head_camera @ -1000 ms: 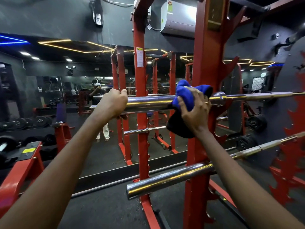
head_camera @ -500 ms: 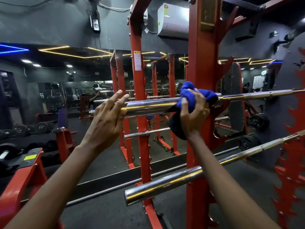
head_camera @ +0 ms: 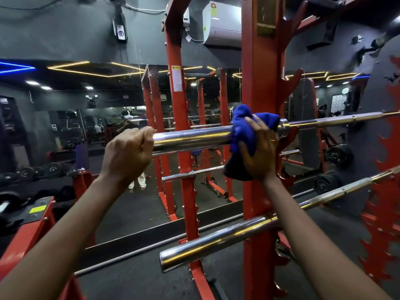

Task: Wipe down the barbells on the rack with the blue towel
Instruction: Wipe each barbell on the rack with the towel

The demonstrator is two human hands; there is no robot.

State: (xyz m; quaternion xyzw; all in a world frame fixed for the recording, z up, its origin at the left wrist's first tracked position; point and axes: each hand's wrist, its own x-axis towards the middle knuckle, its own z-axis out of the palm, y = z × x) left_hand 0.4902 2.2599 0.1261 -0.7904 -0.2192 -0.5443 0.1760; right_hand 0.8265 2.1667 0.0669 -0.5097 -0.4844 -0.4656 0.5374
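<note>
Left hand (head_camera: 127, 152) grips barbell (head_camera: 190, 137), hiding its end; right hand (head_camera: 258, 152) clutches towel (head_camera: 242, 131) round it

— The gym is dim; most light comes from yellow ceiling strips (head_camera: 71, 64) and a blue strip (head_camera: 15, 67) at far left.
— They streak as warm glare along the chrome upper barbell (head_camera: 190, 137). The red rack upright (head_camera: 259, 83) bows from wide-angle distortion, and the wall (head_camera: 54, 24) in the top-left corner looks smeared and soft.

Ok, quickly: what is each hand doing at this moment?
Left hand: closed around the end of the upper barbell.
Right hand: holding the blue towel against that barbell.
</note>
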